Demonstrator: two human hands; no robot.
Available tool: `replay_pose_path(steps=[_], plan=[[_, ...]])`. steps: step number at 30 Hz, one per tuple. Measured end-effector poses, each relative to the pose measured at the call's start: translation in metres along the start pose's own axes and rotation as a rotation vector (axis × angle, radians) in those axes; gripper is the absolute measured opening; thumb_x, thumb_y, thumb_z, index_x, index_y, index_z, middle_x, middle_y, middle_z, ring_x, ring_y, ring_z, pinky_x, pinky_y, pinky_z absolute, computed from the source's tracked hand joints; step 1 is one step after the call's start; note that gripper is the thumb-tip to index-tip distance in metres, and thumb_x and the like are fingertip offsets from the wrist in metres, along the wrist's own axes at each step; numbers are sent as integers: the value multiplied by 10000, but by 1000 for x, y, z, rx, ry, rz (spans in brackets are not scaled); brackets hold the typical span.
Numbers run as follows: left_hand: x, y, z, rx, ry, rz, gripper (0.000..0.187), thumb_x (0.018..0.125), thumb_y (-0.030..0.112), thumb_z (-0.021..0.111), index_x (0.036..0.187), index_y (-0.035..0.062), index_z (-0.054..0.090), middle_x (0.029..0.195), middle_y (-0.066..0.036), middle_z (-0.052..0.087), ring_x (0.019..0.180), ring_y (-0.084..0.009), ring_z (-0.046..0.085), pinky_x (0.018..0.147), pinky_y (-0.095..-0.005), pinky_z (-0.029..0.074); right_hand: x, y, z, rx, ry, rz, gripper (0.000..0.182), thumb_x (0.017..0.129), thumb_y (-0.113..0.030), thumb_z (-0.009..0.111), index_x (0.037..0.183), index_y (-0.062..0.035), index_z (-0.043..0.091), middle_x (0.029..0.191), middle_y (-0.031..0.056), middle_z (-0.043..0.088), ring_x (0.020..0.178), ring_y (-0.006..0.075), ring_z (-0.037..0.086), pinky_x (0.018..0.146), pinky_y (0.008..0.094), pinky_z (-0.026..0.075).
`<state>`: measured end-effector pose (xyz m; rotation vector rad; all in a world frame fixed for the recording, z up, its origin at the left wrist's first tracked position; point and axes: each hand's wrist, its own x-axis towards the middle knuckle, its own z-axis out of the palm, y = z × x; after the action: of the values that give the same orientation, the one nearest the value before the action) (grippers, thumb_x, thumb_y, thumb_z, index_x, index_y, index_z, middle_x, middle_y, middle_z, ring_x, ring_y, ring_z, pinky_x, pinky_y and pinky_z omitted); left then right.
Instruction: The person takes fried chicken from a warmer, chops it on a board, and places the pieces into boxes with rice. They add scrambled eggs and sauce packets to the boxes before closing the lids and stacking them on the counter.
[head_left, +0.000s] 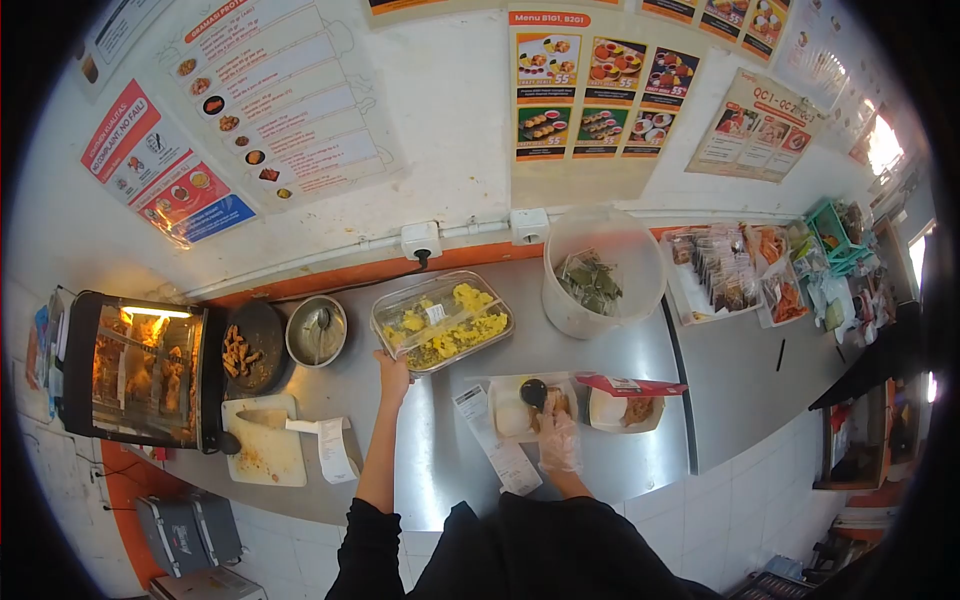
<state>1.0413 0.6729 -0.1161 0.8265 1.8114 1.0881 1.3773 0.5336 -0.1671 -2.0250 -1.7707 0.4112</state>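
My left hand [393, 377] is at the lower left corner of a clear lidded container [440, 320] with yellow food inside, its fingers closed on the edge. My right hand [559, 440], in a clear plastic glove, is over an open paper food box [507, 410] holding white rice. Its fingers are at the food beside a small black cup [534, 392]; what they hold is hidden. To the right stands a second open box [610, 411] with a red lid flap [640, 386] and brown food. A long printed receipt [497, 440] lies left of the first box.
A lit display warmer [145, 370] stands far left, near a dark bowl of fried pieces [255, 345], a metal bowl [316, 331] and a cutting board [266, 440] with a cleaver [336, 448]. Behind the boxes is a large clear tub [604, 275]. Trays of packets [712, 272] sit farther right.
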Motion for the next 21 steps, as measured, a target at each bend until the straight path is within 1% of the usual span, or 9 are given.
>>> replay_pose_path(steps=[2, 4, 7, 10, 13, 14, 17, 19, 21], plan=[[-3, -6, -3, -13, 1, -11, 306, 940, 181, 491, 1087, 23, 273, 909, -204, 560, 557, -216, 588, 394, -308, 463, -3, 6, -6, 86, 3, -11, 316, 952, -258, 559, 1135, -10, 632, 803, 194, 618, 764, 362, 604, 675, 485, 468], [3, -8, -1, -25, 1, -5, 300, 936, 168, 488, 1088, 21, 275, 911, -209, 562, 556, -218, 589, 395, -309, 463, -3, 23, 2, 27, 112, -210, 300, 979, -252, 531, 1148, -23, 626, 786, 202, 612, 734, 376, 598, 672, 498, 460], [1, -17, -5, -27, 2, -11, 295, 935, 161, 488, 1087, 20, 278, 903, -214, 565, 551, -223, 588, 401, -315, 464, -3, 7, -43, 448, 2, -22, 236, 961, -193, 543, 1117, -43, 638, 834, 207, 624, 831, 387, 615, 731, 498, 468], [-3, -9, -4, -34, 10, 2, 292, 932, 153, 493, 1081, 19, 281, 891, -217, 568, 545, -228, 586, 404, -326, 460, 13, -31, -88, 367, -6, -23, 223, 920, -150, 563, 1103, -49, 641, 891, 186, 643, 911, 372, 627, 783, 481, 486], [-5, -6, -4, -10, 26, 22, 300, 932, 152, 500, 1084, 14, 281, 877, -223, 574, 536, -237, 585, 406, -340, 455, 81, -64, -95, 218, -80, -290, 250, 952, -185, 479, 1093, -62, 644, 1035, 186, 655, 946, 361, 625, 807, 478, 498], [-3, -10, -4, 4, 31, 13, 306, 932, 153, 502, 1089, 13, 280, 873, -226, 577, 533, -241, 586, 407, -345, 453, 105, -78, -92, 128, -112, -351, 214, 942, -181, 490, 1026, -71, 653, 970, 170, 661, 941, 349, 629, 805, 457, 505], [-5, -11, -1, 15, 40, 27, 313, 936, 161, 503, 1099, 11, 282, 862, -225, 584, 529, -252, 585, 416, -353, 454, 170, -109, -52, -127, -190, -497, 169, 867, -102, 544, 985, -83, 664, 944, 105, 679, 912, 309, 658, 790, 405, 536], [-7, -8, 2, 31, 47, 46, 319, 939, 170, 503, 1108, 10, 284, 865, -227, 590, 529, -260, 588, 427, -360, 458, 207, -107, 20, -388, -188, -578, 146, 865, -127, 548, 943, -60, 653, 940, 106, 681, 912, 289, 666, 761, 389, 544], [-13, 0, 6, 64, 54, 52, 330, 943, 181, 505, 1119, 9, 287, 879, -233, 598, 531, -270, 594, 443, -371, 466, 222, -116, 63, -406, -264, -518, 157, 849, -123, 551, 885, -51, 685, 902, 124, 690, 850, 301, 685, 689, 433, 549]])
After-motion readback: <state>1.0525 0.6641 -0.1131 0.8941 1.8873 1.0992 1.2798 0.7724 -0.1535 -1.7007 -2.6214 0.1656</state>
